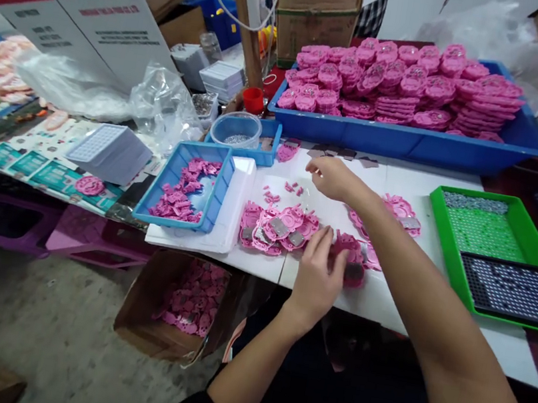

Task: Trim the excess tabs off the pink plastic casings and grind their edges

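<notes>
My left hand [319, 273] rests at the near side of the table, its fingers and thumb closed about the edge of a pink plastic part [349, 246]. Part of that piece is hidden by the fingers. Beside it lies a heap of pink plastic parts [278, 226], several with grey plates on them. Farther back, my right hand [331, 174] hovers with its fingertips drawn together; what they hold, if anything, is too small to name. Small pink pieces [272, 197] lie scattered below it. More pink parts [401, 211] sit partly behind my right forearm.
A big blue tray [380, 137] stacked with pink parts stands at the back. To the right is a green tray [435, 206] with a black grid. A small blue bin [144, 206] holds pink pieces on the left. A cardboard box [135, 319] of pink parts stands below.
</notes>
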Action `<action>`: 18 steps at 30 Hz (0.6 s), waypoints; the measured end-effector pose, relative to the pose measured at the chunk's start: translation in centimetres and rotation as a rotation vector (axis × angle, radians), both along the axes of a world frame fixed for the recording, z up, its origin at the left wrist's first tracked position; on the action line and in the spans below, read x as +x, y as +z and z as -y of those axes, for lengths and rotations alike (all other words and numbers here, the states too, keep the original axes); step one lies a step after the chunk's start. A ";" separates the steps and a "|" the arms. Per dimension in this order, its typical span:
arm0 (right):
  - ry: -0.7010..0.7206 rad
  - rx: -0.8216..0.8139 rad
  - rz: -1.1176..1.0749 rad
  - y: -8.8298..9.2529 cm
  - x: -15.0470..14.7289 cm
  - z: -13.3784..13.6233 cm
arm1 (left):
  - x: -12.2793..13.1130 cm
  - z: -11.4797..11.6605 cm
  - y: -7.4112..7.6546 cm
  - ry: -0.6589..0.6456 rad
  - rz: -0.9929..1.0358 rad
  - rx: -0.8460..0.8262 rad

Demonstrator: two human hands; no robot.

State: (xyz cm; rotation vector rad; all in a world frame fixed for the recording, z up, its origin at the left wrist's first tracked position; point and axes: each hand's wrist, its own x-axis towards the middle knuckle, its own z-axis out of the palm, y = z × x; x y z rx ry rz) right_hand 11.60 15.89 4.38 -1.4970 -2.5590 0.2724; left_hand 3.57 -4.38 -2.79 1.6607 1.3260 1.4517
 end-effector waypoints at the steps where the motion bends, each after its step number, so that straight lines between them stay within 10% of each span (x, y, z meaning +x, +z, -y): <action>1: 0.017 0.022 0.026 -0.2 -1.2 -1.5 | -0.1 0.2 -0.1 -0.016 -0.085 0.045; 10: 0.178 0.092 0.246 -0.8 -5.7 -5.7 | -1.0 0.7 -0.3 -0.276 -0.566 0.327; 18: 0.059 0.297 -0.180 3.1 2.4 4.3 | -0.9 1.0 -0.3 -0.110 -0.180 0.338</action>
